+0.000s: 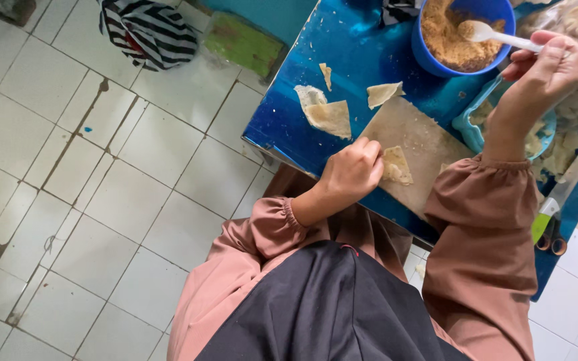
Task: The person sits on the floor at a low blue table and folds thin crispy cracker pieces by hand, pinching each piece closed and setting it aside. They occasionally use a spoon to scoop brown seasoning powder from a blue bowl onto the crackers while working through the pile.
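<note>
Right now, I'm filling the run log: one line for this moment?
left hand: on dough piece | right hand: holds white spoon | over blue bowl

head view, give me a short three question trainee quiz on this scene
1. True or false: the right hand holds a white plastic spoon over the round blue bowl of brown crumbly filling.
2. What do the left hand fingers touch?
A. green-handled knife
B. pale thin dough piece on the tan wooden board
C. striped cloth
3. What colour is the tabletop?

Key: 1 true; 2 B; 3 blue.
</note>
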Available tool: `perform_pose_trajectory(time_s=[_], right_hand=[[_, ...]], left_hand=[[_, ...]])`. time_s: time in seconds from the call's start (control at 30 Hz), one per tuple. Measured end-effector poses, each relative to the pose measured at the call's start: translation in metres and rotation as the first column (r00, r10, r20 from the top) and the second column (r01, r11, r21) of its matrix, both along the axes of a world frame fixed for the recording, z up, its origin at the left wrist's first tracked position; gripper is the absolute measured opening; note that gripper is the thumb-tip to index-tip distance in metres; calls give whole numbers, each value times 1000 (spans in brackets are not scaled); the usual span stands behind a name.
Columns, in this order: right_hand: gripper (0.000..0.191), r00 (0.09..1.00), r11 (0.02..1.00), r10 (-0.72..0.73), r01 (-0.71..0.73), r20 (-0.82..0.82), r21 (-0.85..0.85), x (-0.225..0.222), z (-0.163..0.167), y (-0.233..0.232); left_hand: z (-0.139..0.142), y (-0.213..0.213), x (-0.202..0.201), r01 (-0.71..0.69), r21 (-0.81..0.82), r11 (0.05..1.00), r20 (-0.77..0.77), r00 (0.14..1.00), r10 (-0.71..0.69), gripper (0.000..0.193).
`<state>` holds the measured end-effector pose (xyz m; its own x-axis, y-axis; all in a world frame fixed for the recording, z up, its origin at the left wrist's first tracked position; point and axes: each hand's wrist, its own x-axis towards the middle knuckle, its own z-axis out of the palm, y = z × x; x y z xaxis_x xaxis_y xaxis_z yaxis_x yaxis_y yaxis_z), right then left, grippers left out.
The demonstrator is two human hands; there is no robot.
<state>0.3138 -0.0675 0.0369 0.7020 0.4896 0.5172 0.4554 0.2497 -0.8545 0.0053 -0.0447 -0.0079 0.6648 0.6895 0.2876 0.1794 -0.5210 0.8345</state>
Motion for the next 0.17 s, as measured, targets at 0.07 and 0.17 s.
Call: perform_pose_trajectory(time_s=[0.07, 0.17], right_hand=[[34, 998, 998, 7, -3, -63, 61, 10, -3, -11], [37, 954, 989, 100, -65, -283, 131, 22, -15, -41]], left_hand=[[-2, 5, 4, 6, -1, 1000, 29, 1000, -6, 9], [-9, 5, -1, 33, -10, 999, 86, 996, -32, 8]])
